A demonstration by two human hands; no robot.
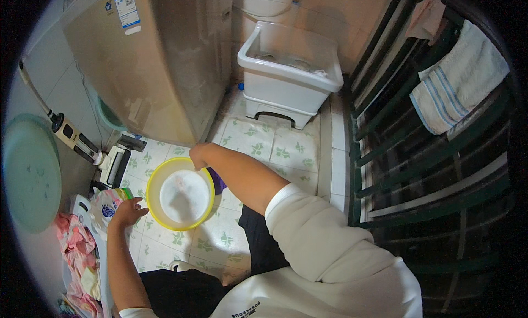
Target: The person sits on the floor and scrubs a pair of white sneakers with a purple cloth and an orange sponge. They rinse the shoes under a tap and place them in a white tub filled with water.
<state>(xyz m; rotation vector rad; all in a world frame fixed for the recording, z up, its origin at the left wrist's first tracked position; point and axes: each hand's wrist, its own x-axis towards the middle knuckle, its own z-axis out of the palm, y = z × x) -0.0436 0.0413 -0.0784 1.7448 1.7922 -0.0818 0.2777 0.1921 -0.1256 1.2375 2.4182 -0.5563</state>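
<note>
On the floor before me stands a yellow-rimmed basin [154,188]. White foamy water [196,200] fills its bottom, and a pinkish patch shows through the foam. My left hand [128,212] is just left of the rim, fingers apart, with nothing visible in it. Behind that hand sits a printed plastic packet [105,204], partly covered by it. My right hand [199,156] is curled at the basin's far right rim, its fingers pointing down. Whether it grips the rim or anything else is hidden. A purple object [218,182] shows partly beside the basin, beneath my right forearm.
Pink clothes [78,243] fill a light blue basket [103,268] at my left. A floor cleaner [74,140] leans near a green basin [31,173]. Ahead stand a tall beige appliance [123,70] and a white tub [284,85]. A towel [458,83] hangs on dark bars [392,186] at right.
</note>
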